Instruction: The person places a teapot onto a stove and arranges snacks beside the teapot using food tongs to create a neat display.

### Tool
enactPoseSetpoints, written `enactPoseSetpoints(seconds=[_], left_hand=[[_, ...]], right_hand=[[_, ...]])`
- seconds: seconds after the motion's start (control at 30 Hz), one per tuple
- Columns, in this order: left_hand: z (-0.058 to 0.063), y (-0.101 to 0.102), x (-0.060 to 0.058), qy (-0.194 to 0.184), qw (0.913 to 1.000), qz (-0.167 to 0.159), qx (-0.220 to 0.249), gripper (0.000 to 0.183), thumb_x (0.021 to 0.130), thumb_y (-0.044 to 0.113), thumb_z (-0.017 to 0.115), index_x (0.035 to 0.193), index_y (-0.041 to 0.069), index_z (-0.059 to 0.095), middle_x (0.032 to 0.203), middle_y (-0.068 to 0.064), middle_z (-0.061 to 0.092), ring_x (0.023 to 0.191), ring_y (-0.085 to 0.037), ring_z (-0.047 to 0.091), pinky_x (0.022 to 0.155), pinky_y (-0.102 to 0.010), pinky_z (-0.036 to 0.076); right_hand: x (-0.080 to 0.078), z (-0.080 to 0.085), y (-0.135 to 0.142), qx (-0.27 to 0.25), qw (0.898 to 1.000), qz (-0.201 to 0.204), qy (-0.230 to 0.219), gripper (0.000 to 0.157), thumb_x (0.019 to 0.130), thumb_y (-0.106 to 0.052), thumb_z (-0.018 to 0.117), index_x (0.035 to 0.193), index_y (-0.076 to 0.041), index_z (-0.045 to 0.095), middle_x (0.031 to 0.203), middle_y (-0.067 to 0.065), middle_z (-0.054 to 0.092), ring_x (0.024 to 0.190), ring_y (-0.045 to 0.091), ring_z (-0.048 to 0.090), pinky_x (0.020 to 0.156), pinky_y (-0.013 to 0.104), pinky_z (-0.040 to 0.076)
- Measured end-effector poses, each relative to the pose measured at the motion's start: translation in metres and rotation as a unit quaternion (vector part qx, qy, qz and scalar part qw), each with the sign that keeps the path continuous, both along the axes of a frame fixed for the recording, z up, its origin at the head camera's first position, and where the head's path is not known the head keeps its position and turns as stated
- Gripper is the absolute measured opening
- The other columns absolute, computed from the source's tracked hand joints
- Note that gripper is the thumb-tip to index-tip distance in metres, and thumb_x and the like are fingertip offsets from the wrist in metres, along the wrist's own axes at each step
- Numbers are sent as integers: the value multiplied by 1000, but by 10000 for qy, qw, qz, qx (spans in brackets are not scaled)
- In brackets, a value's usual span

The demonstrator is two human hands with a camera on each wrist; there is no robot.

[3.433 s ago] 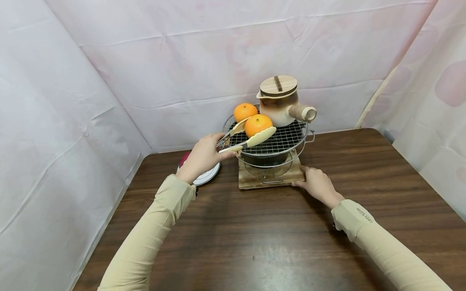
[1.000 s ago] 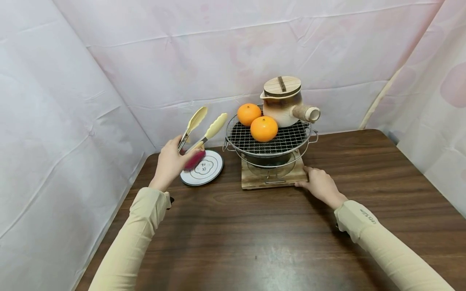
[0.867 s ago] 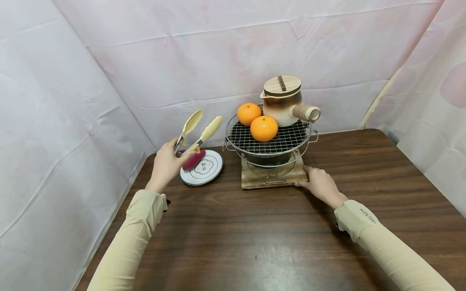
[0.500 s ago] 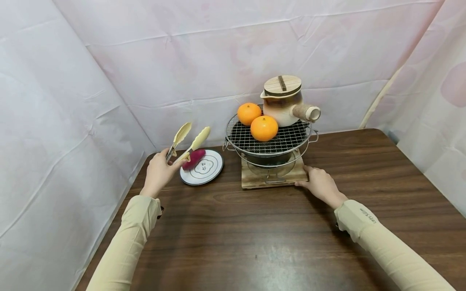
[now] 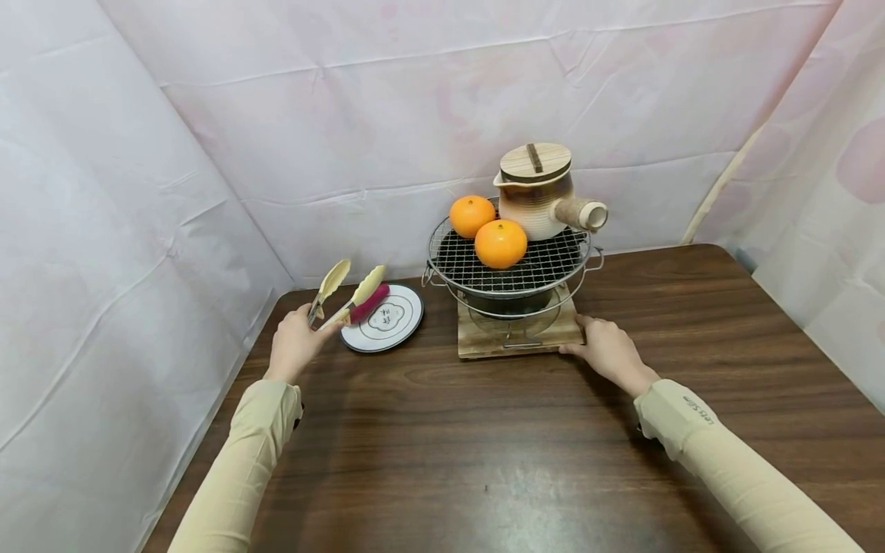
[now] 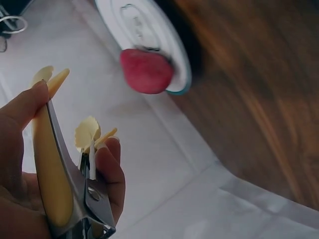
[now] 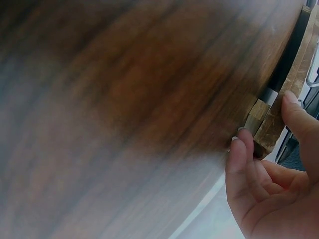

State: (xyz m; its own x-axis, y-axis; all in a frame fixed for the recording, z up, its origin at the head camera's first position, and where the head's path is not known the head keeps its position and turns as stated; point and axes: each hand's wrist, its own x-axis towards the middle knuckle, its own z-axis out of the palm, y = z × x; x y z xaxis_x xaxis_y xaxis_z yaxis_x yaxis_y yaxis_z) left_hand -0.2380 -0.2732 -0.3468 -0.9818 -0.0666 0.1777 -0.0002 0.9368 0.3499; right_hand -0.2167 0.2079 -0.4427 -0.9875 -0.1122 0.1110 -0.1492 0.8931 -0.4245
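My left hand (image 5: 297, 338) grips cream-tipped steel tongs (image 5: 343, 290) at the table's left side, just left of a white plate (image 5: 394, 322). The tongs' tips stand apart with nothing between them, above a red oblong piece of food (image 5: 370, 302) lying on the plate. In the left wrist view my fingers (image 6: 107, 169) curl round the tongs (image 6: 50, 174), with the red piece (image 6: 146, 70) beyond. My right hand (image 5: 600, 347) rests on the table, fingertips (image 7: 238, 147) touching the corner of the wooden base (image 5: 515, 339) under a wire grill (image 5: 532, 265).
On the grill sit two oranges (image 5: 500, 243) (image 5: 470, 216) and a ceramic pot (image 5: 535, 201) with a wooden lid and side handle. White cloth walls close in at the left, back and right. The dark wooden table (image 5: 498, 445) stretches toward me.
The tongs let go of the front orange on the grill. My left hand then carried them left and down, to beside the plate. My right hand has stayed put.
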Motion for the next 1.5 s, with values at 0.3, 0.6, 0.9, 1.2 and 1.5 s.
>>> enactPoseSetpoints(seconds=[0.3,0.6,0.9,1.2,1.5], left_hand=[[-17,-9,4,-326,9993,189,37,65,86,47,67,122,-6,55,103,-27,61,98,-44,60,81,-56,46],[-36,-16,5,-419,9986,320,-36,72,86,47,68,129,-8,51,106,-28,62,101,-46,60,81,-57,47],[-43,-15,5,-588,9974,422,-70,72,86,46,68,129,-9,51,103,-28,62,96,-44,61,78,-55,47],[-48,-18,1,-736,9961,476,-107,68,85,48,67,122,-8,56,101,-27,64,92,-42,63,74,-53,48],[-51,-18,-3,-787,9952,565,-106,64,85,48,68,117,-7,58,96,-25,64,84,-38,62,70,-52,48]], right_hand=[[0,-1,1,-27,10000,-1,-61,73,84,-39,72,132,11,50,123,35,58,106,50,60,80,59,50],[-1,-1,0,-10,10000,-6,-10,72,83,-39,73,131,11,51,123,34,59,106,50,60,81,59,50],[0,-1,0,-7,10000,-14,53,71,83,-39,73,130,10,52,120,34,60,103,50,61,79,59,50],[0,-3,0,-22,9999,-9,151,69,82,-37,74,128,10,54,118,34,62,101,49,63,77,58,51],[0,-2,0,10,9999,-13,157,69,82,-38,74,128,10,54,117,33,62,99,49,63,76,58,51]])
